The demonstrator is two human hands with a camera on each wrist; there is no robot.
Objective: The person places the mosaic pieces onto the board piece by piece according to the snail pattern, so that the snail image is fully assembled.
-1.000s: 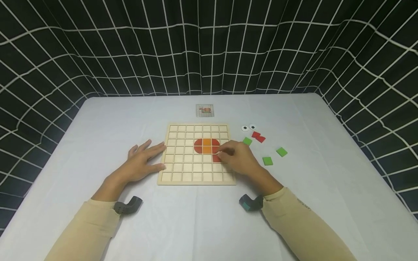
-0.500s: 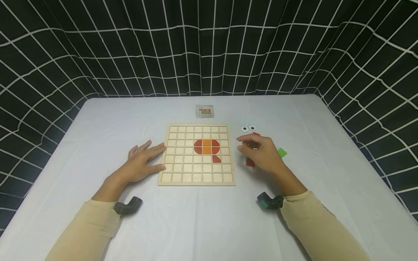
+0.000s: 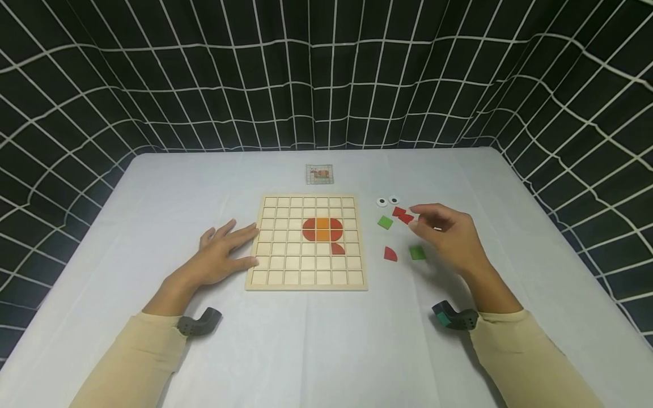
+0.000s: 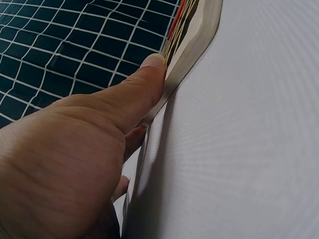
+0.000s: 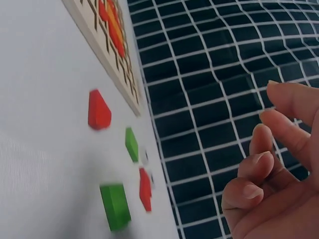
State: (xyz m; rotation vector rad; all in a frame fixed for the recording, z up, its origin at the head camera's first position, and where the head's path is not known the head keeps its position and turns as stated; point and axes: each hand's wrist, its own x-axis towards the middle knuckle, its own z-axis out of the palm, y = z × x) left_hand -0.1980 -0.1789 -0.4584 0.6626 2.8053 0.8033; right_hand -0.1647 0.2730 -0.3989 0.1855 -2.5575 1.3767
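Observation:
In the head view, a square wooden grid board (image 3: 293,262) lies flat, bearing a rounded block of red and orange tiles (image 3: 322,229) and a separate red quarter-round tile (image 3: 338,249) below it. My left hand (image 3: 220,258) rests with fingers spread at the board's left edge; the left wrist view shows its thumb (image 4: 149,74) against the rim. Right of the board, my right hand (image 3: 451,238) hovers over the table, thumb and index finger apart. No tile shows between its fingers in the right wrist view. A green square tile (image 3: 417,253) lies just left of it.
A loose red quarter-round tile (image 3: 390,254) and another green tile (image 3: 385,222) lie beside the board. Behind them are two red tiles (image 3: 399,211) and two white eye discs (image 3: 381,202). A small picture card (image 3: 319,174) sits beyond the board. A dark gridded curtain (image 3: 326,73) borders the table.
My right hand has let go of the red quarter-round tile on the board and moved right, past the loose tiles. It now covers the rightmost green tile's spot. My left hand stays put.

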